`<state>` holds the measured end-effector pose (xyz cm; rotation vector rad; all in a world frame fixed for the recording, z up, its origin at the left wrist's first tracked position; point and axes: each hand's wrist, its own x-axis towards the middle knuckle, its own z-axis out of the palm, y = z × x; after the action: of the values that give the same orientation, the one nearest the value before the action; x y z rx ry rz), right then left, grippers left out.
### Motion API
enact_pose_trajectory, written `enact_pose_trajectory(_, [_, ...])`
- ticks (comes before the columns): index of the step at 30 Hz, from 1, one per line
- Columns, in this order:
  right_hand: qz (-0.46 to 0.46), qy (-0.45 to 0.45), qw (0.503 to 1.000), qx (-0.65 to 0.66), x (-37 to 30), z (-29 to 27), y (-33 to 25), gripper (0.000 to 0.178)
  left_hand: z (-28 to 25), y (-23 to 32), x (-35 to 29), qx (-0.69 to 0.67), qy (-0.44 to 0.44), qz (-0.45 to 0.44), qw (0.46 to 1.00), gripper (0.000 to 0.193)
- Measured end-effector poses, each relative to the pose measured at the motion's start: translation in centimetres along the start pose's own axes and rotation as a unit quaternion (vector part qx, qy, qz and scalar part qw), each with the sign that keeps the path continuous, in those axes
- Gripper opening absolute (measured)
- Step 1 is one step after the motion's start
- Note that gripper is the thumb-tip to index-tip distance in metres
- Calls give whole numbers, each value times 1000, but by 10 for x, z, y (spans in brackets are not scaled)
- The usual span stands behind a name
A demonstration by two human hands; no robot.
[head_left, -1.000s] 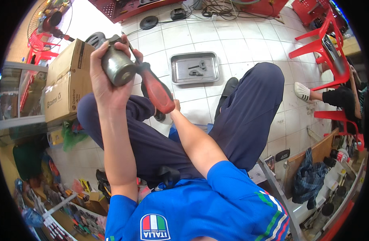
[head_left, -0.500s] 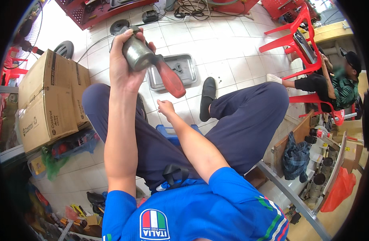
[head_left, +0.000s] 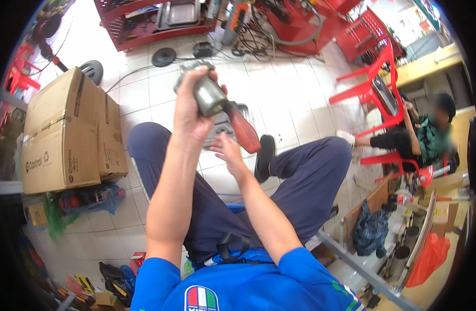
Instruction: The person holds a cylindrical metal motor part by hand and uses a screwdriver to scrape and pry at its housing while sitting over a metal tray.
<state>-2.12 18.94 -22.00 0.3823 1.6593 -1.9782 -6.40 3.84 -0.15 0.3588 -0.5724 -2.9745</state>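
Observation:
My left hand (head_left: 188, 106) is wrapped round a grey metal cylindrical tool with a red handle (head_left: 244, 127), raised over the floor in front of my knees. The tool's dull body (head_left: 210, 96) shows beside my palm, and the red end slants down to the right. Just below it, my right hand (head_left: 227, 150) is apart from the tool, its fingers spread and holding nothing. Behind both hands a metal tray (head_left: 245, 110) on the tiles is partly covered by the tool and my arm. What lies in the tray is hard to make out.
Stacked cardboard boxes (head_left: 61, 137) stand on the left. A red tool cart (head_left: 144, 37) is ahead, with cables (head_left: 253, 49) and a black disc (head_left: 164, 57) on the floor. To the right are red plastic chairs (head_left: 375, 90) and a seated person (head_left: 429, 124). A metal bar (head_left: 359, 267) crosses the lower right.
The view has shifted, showing more of the cart ahead. My left hand still grips the tool, now lower and further right in view. My right hand's fingers have spread and are nearer the tool.

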Motion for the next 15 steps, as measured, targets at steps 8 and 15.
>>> enact_pose_trajectory(8, [31,-250,966,63,-96,12,-214,81,2,4,-11,33,56,42,997,30])
enact_pose_trajectory(15, [5,-189,975,-116,-111,21,-250,55,12,-4,4,43,24,23,999,36])
